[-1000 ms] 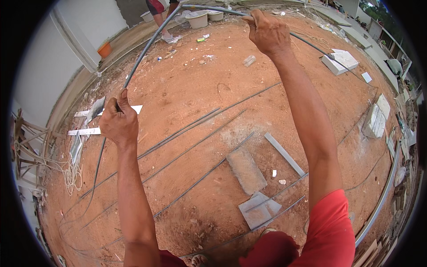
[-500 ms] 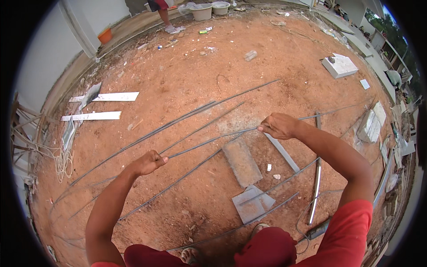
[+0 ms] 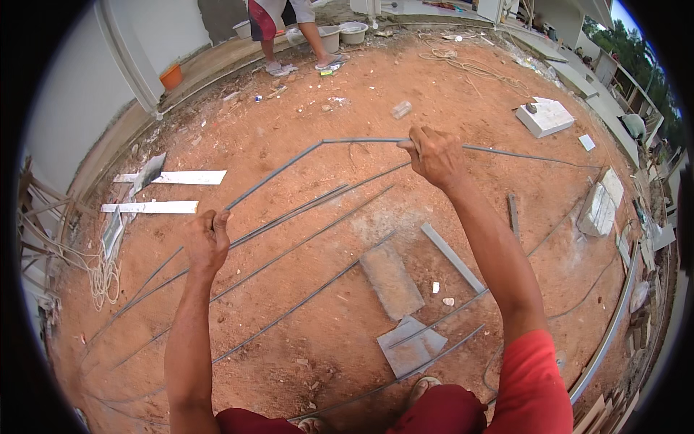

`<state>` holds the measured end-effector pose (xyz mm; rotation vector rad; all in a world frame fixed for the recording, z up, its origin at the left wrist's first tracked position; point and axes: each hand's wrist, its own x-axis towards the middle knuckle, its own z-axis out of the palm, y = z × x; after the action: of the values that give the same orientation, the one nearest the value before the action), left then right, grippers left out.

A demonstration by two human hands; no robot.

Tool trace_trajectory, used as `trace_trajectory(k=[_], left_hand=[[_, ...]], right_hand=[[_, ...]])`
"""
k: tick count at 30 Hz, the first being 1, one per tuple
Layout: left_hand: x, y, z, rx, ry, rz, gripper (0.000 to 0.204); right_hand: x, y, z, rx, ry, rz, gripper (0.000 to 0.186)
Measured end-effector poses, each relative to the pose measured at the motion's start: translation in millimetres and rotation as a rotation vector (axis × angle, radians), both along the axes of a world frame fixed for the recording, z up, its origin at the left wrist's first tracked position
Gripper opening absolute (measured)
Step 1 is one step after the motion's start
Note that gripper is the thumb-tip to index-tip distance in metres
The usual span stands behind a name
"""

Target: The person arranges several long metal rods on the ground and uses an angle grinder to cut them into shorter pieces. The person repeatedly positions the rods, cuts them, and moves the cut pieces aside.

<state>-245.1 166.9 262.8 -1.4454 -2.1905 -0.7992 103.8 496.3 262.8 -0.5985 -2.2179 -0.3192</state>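
Note:
A long thin grey metal rod (image 3: 275, 173), probably steel rebar, is raised above the dirt and has a clear bend between my hands. My left hand (image 3: 208, 239) is closed around it left of the bend, thumb up. On the other side, my right hand (image 3: 437, 155) grips the same rod, whose end runs on toward the right. Beneath it, several similar rods (image 3: 293, 253) lie slantwise on the ground. Below my hands are a rough rectangular slab (image 3: 392, 281), broken grey tile pieces (image 3: 412, 346) and a flat grey bar (image 3: 454, 257).
White blocks (image 3: 546, 119) sit at the right. White strips (image 3: 191, 177) and a coil of rope (image 3: 105, 271) lie at the left. Another person's legs (image 3: 311, 40) show at the far side, near tubs (image 3: 353, 32) and an orange bucket (image 3: 171, 76). A curved metal strip (image 3: 611, 325) edges the right.
Both hands have lifted the rod and moved it away from me, the left hand also leftward. The rod's bend now shows plainly. More of the other person's legs have come into view.

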Motion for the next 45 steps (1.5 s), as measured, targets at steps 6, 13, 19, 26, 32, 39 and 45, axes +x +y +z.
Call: trace_trajectory(k=[6,13,19,26,32,39,45], left_hand=[[-3.0,33.2,129.9,0.366,0.164,0.439,0.064],[-19.4,-19.9,49.2,-0.034,-0.208,-0.088,0.071],[20.4,-52.1,-91.1,-1.067,-0.588,-0.257,0.068],[86.1,-67.3,-229.7,-1.291,-0.645,-0.257,0.070],[73.4,-57.0,-215.8,-0.924,-0.541,-0.331,0.042],[68.8,-79.2,-218.1,-0.647,-0.417,-0.328,0.040],[49.5,-80.2,-218.5,-0.640,-0.352,-0.387,0.036]], right_hand=[[-97.2,-3.7,155.2,0.136,0.290,-0.157,0.049],[-24.4,-11.9,93.4,-0.131,-0.123,0.049,0.049],[101.8,-62.2,-85.5,-0.567,-0.811,0.270,0.053],[142.1,-92.6,-197.7,-0.694,-1.056,0.158,0.043],[126.3,-68.9,-148.3,-0.482,-0.551,0.114,0.023],[37.7,-83.1,-84.5,-0.475,-0.454,0.189,0.023],[-73.6,-155.5,-62.6,-0.513,-0.536,0.320,0.033]])
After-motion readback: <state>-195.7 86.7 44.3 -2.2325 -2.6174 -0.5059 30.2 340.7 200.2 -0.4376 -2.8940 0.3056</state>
